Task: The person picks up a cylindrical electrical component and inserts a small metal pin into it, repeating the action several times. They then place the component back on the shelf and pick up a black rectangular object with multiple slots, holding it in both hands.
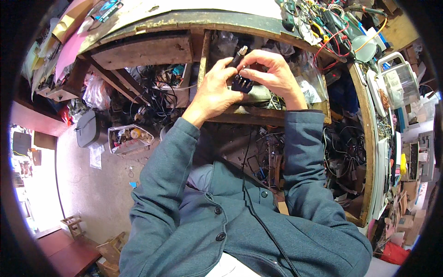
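We grip the black block [242, 86] in our left hand [214, 90]; it lies at six o'clock from the fingers of our right hand [273, 74], whose hold we cannot tell; the dark stick [238, 58] points to one.

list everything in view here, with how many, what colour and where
dark block with metal pins: one, black, in the left hand
dark rod with pale tip: one, black and silver, between the hands
bench top: one, whitish, upper edge
cables: many, mixed colours, upper right
clear handled container: one, transparent, right
black bin: one, floor, left
box of odds and ends: one, pale, beside the bin
plastic bag: one, clear, left under the bench
other clutter: uncountable, mixed colours, around the bench
jacket: one, dark grey, lower centre
left hand: one, bare, upper centre
right hand: one, bare, upper centre
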The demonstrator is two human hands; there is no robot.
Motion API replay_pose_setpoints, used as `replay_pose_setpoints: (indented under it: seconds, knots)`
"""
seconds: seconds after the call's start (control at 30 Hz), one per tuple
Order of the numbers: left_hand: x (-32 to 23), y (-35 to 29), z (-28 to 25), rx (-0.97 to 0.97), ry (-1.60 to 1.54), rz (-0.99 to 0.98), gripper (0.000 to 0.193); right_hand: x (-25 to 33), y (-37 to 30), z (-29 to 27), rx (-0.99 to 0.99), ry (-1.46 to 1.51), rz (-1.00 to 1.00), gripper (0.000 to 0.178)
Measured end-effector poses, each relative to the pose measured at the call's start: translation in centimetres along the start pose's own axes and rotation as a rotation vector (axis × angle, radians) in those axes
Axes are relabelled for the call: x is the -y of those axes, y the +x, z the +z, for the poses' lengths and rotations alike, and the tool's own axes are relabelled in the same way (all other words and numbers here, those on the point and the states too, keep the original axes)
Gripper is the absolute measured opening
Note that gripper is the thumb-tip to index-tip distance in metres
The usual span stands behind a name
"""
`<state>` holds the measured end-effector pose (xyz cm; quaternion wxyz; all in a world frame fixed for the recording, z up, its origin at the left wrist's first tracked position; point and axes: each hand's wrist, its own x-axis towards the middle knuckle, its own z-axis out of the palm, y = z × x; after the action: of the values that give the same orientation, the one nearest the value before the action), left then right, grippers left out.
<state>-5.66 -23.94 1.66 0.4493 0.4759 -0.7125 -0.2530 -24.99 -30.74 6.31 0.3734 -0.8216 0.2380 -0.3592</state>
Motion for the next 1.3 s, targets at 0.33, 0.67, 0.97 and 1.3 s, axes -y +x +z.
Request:
replay_pose_setpoints:
  seconds: [0.33,0.67,0.97,1.3]
  knots:
    - [0.2,0.0,0.0,0.021,-0.028,0.004,0.065,-0.2,0.3,-0.4,0.123,0.002,-0.094,0.015]
    - [0.0,0.1,0.0,0.087,0.023,-0.052,0.064,-0.3,0.3,-0.3,0.105,-0.108,-0.149,0.012]
    - [-0.2,0.2,0.1,0.113,0.020,-0.039,0.054,-0.2,0.2,-1.2,-0.488,0.283,0.029,0.007]
    - [-0.3,-0.1,0.2,0.084,0.077,0.007,0.051,-0.6,0.2,-1.2,-0.503,0.132,0.074,0.005]
